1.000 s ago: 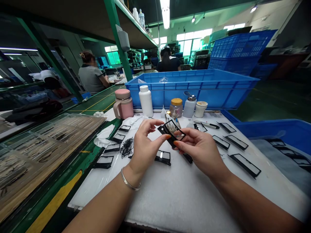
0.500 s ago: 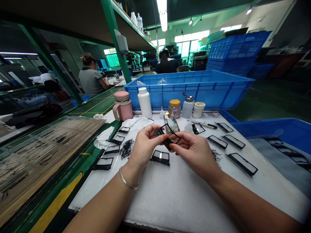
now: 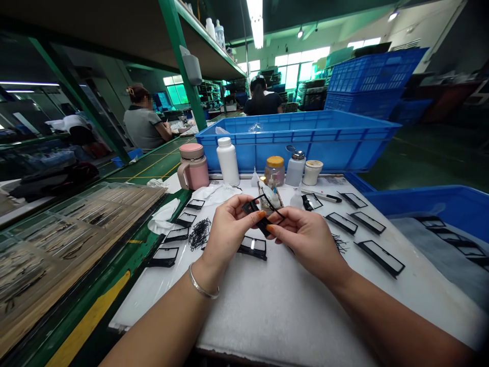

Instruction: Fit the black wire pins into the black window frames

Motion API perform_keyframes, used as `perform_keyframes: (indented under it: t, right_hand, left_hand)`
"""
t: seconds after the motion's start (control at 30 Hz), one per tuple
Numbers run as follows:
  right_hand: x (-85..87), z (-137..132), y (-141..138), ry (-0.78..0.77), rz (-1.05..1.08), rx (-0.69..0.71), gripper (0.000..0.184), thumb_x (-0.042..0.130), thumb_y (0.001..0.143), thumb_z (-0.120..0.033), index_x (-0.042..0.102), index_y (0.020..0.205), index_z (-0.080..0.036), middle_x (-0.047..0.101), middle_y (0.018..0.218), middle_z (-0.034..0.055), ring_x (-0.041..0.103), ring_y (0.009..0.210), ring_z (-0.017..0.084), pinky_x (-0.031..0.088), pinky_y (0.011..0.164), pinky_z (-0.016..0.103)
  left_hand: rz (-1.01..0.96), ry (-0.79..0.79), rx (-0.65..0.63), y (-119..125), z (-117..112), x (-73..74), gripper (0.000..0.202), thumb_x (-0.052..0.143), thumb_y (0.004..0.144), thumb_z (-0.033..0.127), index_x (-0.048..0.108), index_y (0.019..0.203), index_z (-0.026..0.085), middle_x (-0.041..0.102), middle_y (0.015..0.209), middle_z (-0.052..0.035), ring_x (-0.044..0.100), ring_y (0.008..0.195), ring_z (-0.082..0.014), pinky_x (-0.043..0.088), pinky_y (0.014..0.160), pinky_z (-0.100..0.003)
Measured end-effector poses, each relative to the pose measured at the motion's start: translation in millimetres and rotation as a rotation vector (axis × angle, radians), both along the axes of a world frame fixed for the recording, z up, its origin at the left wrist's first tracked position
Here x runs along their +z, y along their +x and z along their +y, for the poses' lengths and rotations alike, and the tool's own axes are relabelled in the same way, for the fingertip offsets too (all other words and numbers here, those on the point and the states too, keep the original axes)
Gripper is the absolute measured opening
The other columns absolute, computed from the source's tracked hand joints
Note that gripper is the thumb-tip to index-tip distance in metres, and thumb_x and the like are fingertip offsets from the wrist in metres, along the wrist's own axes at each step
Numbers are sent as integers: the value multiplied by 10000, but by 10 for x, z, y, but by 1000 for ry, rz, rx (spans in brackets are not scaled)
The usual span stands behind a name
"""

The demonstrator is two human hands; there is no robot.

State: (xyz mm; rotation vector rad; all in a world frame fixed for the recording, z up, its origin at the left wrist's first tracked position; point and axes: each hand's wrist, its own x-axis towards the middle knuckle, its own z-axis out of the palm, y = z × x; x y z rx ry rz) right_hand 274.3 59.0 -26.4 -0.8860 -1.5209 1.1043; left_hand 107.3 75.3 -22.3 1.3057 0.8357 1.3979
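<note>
Black frame point(image 3: 262, 226): light, thin, probably fragile, best taken by its edges. Left hand point(image 3: 229, 232) and right hand point(image 3: 304, 237) both pinch it between thumb and fingers, above the middle of the white tabletop point(image 3: 275, 316).

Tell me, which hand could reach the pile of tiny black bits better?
Probably the left hand: it sits just beside the pile of thin black strips, and the right hand is farther away. But both hands are pinching the black frame.

A black frame point(image 3: 263, 216) sits between orange-nailed fingertips point(image 3: 270, 229). A white sheet point(image 3: 267, 316) covers the green bench point(image 3: 82, 311), which has a yellow stripe along its edge. Behind stand a ribbed blue crate point(image 3: 298, 145), a pink mug point(image 3: 193, 171) with a tan lid, and a glass jar point(image 3: 274, 176) with a yellow lid.
</note>
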Motion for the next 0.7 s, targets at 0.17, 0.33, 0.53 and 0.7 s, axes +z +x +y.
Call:
perform_keyframes:
  t: [0.17, 0.33, 0.53, 0.7]
  right_hand:
    - [29, 3, 4, -26, 32, 0, 111, 723, 826, -209, 662, 852, -119, 694, 768, 69, 683, 685, 196, 523, 553, 217]
    - [39, 6, -7, -78, 76, 91, 88, 709, 827, -178, 675, 887, -122, 689, 781, 49, 662, 715, 165, 517, 582, 193]
    - [21, -2, -11, -155, 68, 171, 155, 679, 860, -213, 675, 995, -136, 707, 825, 58, 697, 796, 213, 524, 576, 207]
    - [27, -14, -11, -127, 68, 160, 223, 672, 876, -277, 678, 1019, -107, 710, 777, 82, 700, 746, 215, 533, 556, 221]
  left_hand:
    - [-2, -49, -52, -1, -2, -2, 380, 793, 714, 179, 595, 1036, 140, 671, 879, -37, 633, 716, -118, 540, 583, -178]
    - [-23, -75, -27, -23, 9, -14, 360, 794, 709, 190, 606, 1011, 139, 659, 814, -30, 629, 692, -126, 543, 589, -203]
    - [-124, -206, 5, -48, 13, 25, 377, 797, 689, 187, 605, 1011, 151, 657, 844, -27, 644, 721, -128, 548, 622, -202]
    - [-132, -222, -9, -18, 3, 41, 372, 786, 689, 173, 598, 1008, 140, 650, 841, -33, 627, 692, -117, 546, 617, -207]
